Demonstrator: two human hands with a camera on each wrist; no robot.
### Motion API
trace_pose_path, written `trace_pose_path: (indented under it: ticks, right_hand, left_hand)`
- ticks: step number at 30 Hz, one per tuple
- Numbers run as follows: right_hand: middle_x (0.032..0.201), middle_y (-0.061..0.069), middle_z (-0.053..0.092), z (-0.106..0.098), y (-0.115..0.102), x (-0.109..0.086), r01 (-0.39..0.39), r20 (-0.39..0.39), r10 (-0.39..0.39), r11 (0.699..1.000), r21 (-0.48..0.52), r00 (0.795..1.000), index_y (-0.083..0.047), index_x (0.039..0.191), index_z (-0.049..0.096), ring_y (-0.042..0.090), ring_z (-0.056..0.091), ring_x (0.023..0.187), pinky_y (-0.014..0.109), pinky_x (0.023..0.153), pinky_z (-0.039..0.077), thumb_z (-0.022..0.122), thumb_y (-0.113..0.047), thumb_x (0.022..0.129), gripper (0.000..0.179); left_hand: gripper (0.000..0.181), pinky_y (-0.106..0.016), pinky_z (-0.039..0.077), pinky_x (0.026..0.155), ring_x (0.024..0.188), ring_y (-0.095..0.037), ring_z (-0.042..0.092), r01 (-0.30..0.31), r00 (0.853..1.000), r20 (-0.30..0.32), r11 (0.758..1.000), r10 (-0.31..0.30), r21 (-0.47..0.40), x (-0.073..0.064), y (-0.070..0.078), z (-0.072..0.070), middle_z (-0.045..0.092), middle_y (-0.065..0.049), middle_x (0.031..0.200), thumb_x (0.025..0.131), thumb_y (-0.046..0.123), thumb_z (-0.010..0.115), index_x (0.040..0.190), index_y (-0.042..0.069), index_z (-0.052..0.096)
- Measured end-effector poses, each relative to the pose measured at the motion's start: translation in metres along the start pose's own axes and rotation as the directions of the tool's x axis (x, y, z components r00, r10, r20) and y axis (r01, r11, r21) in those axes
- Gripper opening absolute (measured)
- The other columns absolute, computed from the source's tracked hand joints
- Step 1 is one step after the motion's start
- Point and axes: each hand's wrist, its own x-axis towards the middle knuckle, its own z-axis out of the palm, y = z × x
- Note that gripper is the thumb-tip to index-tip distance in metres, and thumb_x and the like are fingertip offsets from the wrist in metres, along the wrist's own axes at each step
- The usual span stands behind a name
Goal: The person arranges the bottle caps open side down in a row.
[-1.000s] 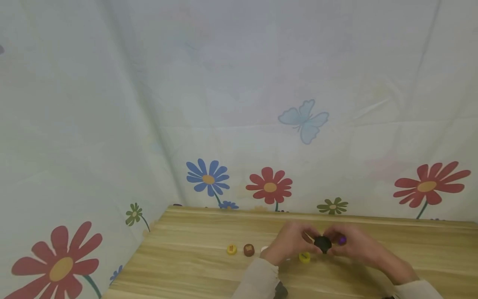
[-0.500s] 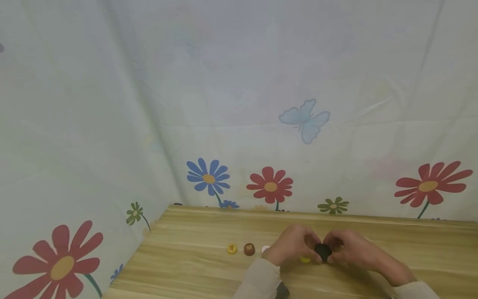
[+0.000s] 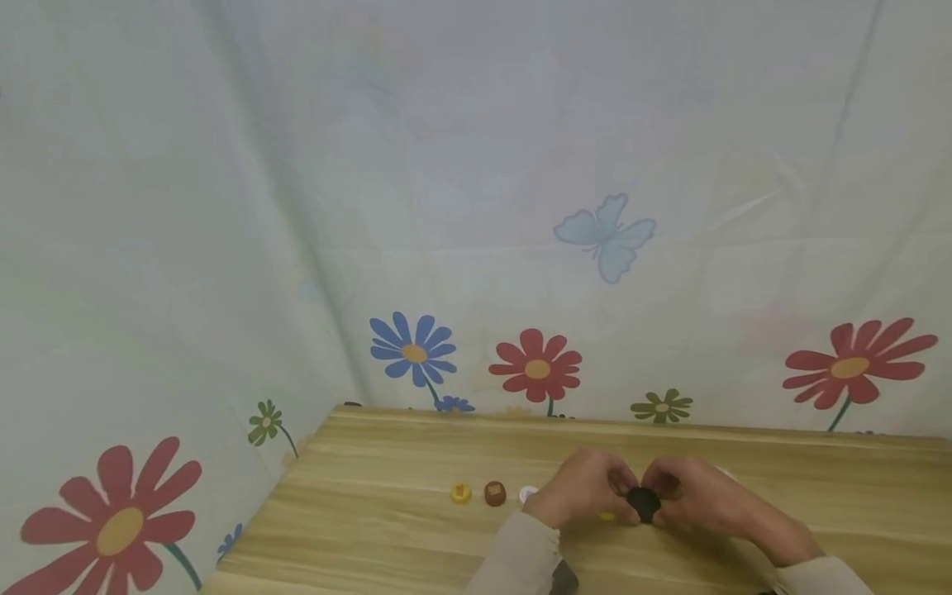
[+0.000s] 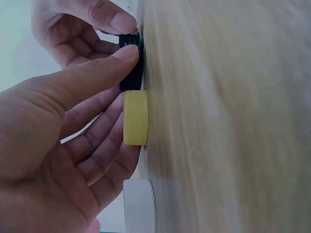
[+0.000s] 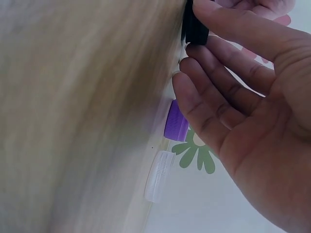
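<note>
Both hands hold a black bottle cap [image 3: 644, 503] from its two sides, low at the wooden table top. My left hand [image 3: 583, 489] pinches it with the thumb on the near side, as the left wrist view shows. From the other side my right hand [image 3: 699, 500] grips it between thumb and fingers. Close beside the black cap stands a yellow cap [image 4: 136, 118], with the left fingers behind it. A white cap [image 4: 139, 206] is farther along that side. Beyond the right fingers are a purple cap [image 5: 176, 121] and a clear whitish cap [image 5: 159, 177].
On the wooden table [image 3: 387, 537], another yellow cap [image 3: 461, 493] and a brown cap [image 3: 494, 494] lie left of the hands, in a row with the white one. A flower-printed cloth [image 3: 476, 207] hangs behind the table and along its left side.
The black cap and both hands have come slightly down and nearer the person. The purple cap, seen through the right fingers earlier, is now hidden in the head view.
</note>
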Motion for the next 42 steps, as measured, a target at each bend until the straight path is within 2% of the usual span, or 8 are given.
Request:
trace_pose_path:
  ticks: [9, 16, 24, 29, 32, 36, 39, 42]
  right_hand:
    - [0.093, -0.007, 0.066, 0.002, 0.000, 0.001, 0.020, -0.008, -0.020, 1.000, -0.014, 1.000, -0.014, 0.097, 0.065, 0.012, 0.063, 0.087, 0.033, 0.075, 0.052, 0.082, -0.017, 0.073, 0.030]
    - [0.094, -0.004, 0.066, 0.000, -0.001, 0.001, 0.026, 0.009, -0.027, 0.999, 0.021, 1.000, -0.010, 0.099, 0.064, 0.013, 0.064, 0.086, 0.032, 0.075, 0.053, 0.082, -0.017, 0.074, 0.031]
    - [0.096, -0.001, 0.067, -0.002, -0.003, 0.000, 0.020, 0.008, -0.020, 0.999, 0.033, 1.000, -0.007, 0.102, 0.065, 0.016, 0.064, 0.088, 0.033, 0.076, 0.053, 0.082, -0.020, 0.074, 0.036]
    - [0.100, 0.001, 0.067, -0.004, -0.003, -0.002, 0.000, -0.005, 0.000, 0.999, 0.039, 1.000, -0.004, 0.106, 0.065, 0.021, 0.063, 0.092, 0.036, 0.078, 0.052, 0.080, -0.023, 0.077, 0.037]
    - [0.103, 0.005, 0.067, -0.007, -0.002, -0.004, 0.027, -0.035, -0.025, 0.999, 0.045, 0.999, -0.004, 0.107, 0.066, 0.023, 0.063, 0.093, 0.036, 0.076, 0.053, 0.078, -0.022, 0.082, 0.034]
    - [0.102, 0.010, 0.067, -0.011, 0.001, -0.007, 0.074, -0.126, -0.071, 0.997, 0.024, 0.990, -0.002, 0.107, 0.067, 0.021, 0.064, 0.088, 0.035, 0.072, 0.054, 0.074, -0.019, 0.086, 0.029]
    - [0.102, 0.010, 0.068, -0.014, 0.003, -0.010, 0.037, -0.199, -0.035, 0.999, 0.007, 0.979, -0.001, 0.109, 0.066, 0.023, 0.064, 0.089, 0.033, 0.072, 0.054, 0.074, -0.019, 0.086, 0.030]
    - [0.104, 0.010, 0.068, -0.018, 0.006, -0.014, -0.042, -0.252, 0.039, 0.999, -0.007, 0.967, 0.001, 0.112, 0.065, 0.029, 0.064, 0.094, 0.035, 0.075, 0.055, 0.075, -0.020, 0.085, 0.035]
  left_hand:
    - [0.027, -0.012, 0.044, 0.068, 0.071, 0.007, 0.055, 0.005, 1.000, -0.005, 1.000, -0.005, 0.014, 0.000, -0.001, 0.000, 0.065, 0.017, 0.077, 0.067, 0.021, 0.089, 0.089, 0.017, 0.074]
    - [0.028, -0.012, 0.043, 0.069, 0.071, 0.006, 0.055, 0.016, 1.000, -0.001, 1.000, -0.016, 0.015, 0.001, -0.001, 0.000, 0.065, 0.018, 0.077, 0.067, 0.021, 0.089, 0.090, 0.018, 0.074]
    - [0.027, -0.014, 0.045, 0.070, 0.072, 0.005, 0.056, 0.025, 1.000, 0.005, 0.999, -0.025, -0.031, 0.000, 0.000, -0.001, 0.066, 0.015, 0.078, 0.069, 0.021, 0.088, 0.092, 0.016, 0.074]
    - [0.034, -0.015, 0.047, 0.072, 0.079, 0.003, 0.060, 0.025, 1.000, -0.014, 0.992, -0.027, -0.120, 0.001, -0.003, -0.003, 0.068, 0.013, 0.087, 0.074, 0.024, 0.085, 0.103, 0.014, 0.073]
    - [0.037, -0.016, 0.048, 0.074, 0.086, 0.000, 0.062, 0.017, 0.998, -0.049, 0.990, -0.024, -0.143, 0.003, -0.004, -0.004, 0.068, 0.012, 0.095, 0.077, 0.027, 0.083, 0.109, 0.014, 0.071]
    - [0.039, -0.016, 0.047, 0.076, 0.093, -0.004, 0.063, -0.010, 0.993, -0.115, 0.989, -0.008, -0.149, 0.008, -0.002, -0.001, 0.069, 0.010, 0.103, 0.078, 0.026, 0.082, 0.112, 0.013, 0.070]
    - [0.040, -0.015, 0.047, 0.077, 0.094, -0.004, 0.063, -0.015, 0.988, -0.152, 0.988, -0.008, -0.152, 0.014, 0.000, 0.005, 0.069, 0.009, 0.105, 0.077, 0.026, 0.082, 0.113, 0.013, 0.070]
    - [0.041, -0.014, 0.046, 0.076, 0.094, -0.002, 0.062, -0.006, 0.984, -0.176, 0.991, -0.019, -0.137, 0.021, 0.004, 0.011, 0.069, 0.010, 0.105, 0.076, 0.028, 0.083, 0.112, 0.014, 0.070]
